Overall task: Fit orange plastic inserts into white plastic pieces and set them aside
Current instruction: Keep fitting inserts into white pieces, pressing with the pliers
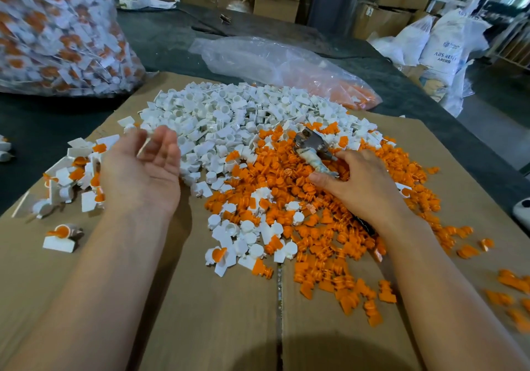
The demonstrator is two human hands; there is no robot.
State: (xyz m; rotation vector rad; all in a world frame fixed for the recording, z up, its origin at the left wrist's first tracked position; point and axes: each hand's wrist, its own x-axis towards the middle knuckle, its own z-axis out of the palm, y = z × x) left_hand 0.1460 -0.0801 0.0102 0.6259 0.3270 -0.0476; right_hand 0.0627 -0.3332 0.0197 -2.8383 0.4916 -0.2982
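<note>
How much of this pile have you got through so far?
Done: a small heap of fitted pieces by the open left hand, plus a full bag. In hand: right hand grips a metal tool. Left: large piles of white pieces and orange inserts.

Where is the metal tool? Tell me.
Head view, right of centre: the metal tool lies on the orange inserts, its wrapped handle held by the right hand.
</note>
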